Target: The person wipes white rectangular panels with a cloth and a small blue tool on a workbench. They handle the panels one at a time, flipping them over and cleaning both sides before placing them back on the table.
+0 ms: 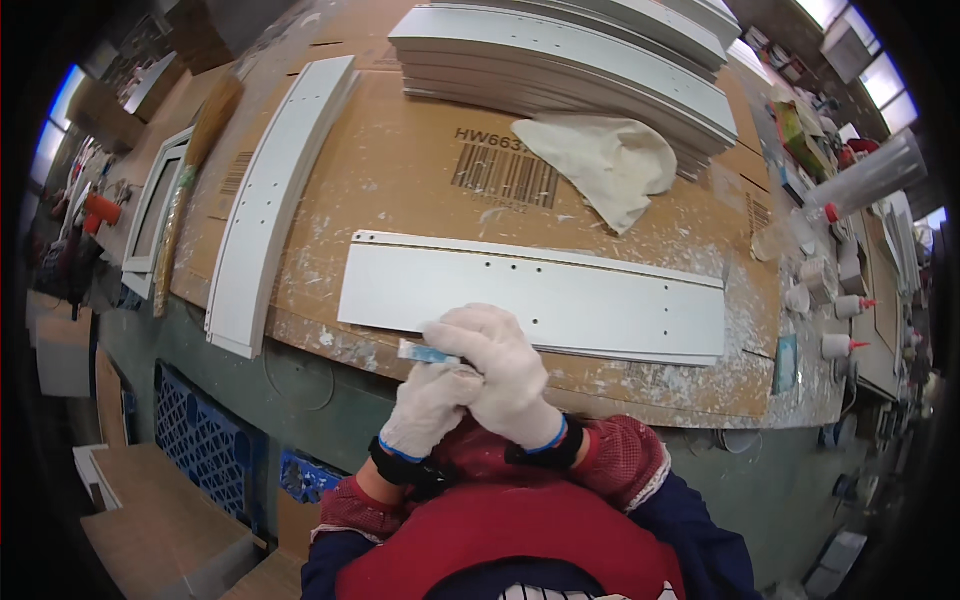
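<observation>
Both my hands wear white knit gloves and meet at the near edge of the bench. My left hand (428, 408) is closed around the lower part of a small white-and-blue piece (428, 352), whose kind I cannot make out. My right hand (502, 372) bends over it from above, fingers curled against the piece and the left fingers; what is between them is partly hidden. Just beyond lies a white drilled panel (600, 300), flat, with a groove along its far edge and several small holes. A crumpled cream cloth (605, 160) rests farther back.
Cardboard (380, 170) covers the paint-spotted bench. A tall stack of white panels (560, 70) stands at the back, and more panels (275, 200) lie at the left beside a broom-like brush (205, 140). Red-tipped bottles (845, 345) stand at right. A blue plastic pallet (205, 440) is below left.
</observation>
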Demonstrator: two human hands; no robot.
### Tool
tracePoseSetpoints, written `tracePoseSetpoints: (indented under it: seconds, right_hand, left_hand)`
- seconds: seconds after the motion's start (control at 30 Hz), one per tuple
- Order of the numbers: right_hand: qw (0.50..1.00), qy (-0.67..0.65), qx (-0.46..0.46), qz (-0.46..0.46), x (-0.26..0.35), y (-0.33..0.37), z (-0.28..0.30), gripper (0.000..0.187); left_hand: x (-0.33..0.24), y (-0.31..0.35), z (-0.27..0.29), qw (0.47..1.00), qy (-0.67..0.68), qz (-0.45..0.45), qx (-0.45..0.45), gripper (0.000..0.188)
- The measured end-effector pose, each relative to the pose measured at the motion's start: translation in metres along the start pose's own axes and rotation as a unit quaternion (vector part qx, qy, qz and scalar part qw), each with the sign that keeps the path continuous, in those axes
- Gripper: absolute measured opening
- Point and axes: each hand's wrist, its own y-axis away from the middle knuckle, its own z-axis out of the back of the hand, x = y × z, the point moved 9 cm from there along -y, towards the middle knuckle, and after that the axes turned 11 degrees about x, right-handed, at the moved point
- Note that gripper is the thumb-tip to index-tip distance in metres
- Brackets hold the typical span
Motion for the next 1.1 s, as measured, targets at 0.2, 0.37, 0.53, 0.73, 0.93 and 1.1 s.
tracePoseSetpoints:
  seconds: [0.2,0.37,0.53,0.73,0.93,1.1]
  right_hand:
    - [0.991,0.016,0.134,-0.026,-0.019,-0.019,0.016,0.042]
    - [0.972,0.191,0.086,-0.11,-0.09,-0.051,0.122,0.048]
    - [0.808,0.452,0.135,-0.354,-0.238,-0.07,0.198,0.072]
    - [0.759,0.427,0.198,-0.451,-0.268,-0.086,0.172,0.074]
    - [0.829,0.404,0.229,-0.311,-0.296,-0.061,0.166,0.047]
    - [0.84,0.332,0.24,-0.356,-0.26,-0.067,0.159,0.041]
  left_hand:
    - [0.028,-0.015,0.001,0.943,0.316,-0.032,-0.101,0.013]
    - [0.035,-0.001,0.061,0.844,0.484,-0.119,-0.196,0.01]
    - [0.043,0.021,0.12,0.93,0.08,-0.032,-0.358,0.002]
    - [0.059,0.016,0.127,0.909,-0.145,0.043,-0.388,0.037]
    - [0.056,0.007,0.127,0.899,-0.22,0.082,-0.37,0.046]
    - [0.053,0.006,0.13,0.9,-0.225,0.109,-0.356,0.05]
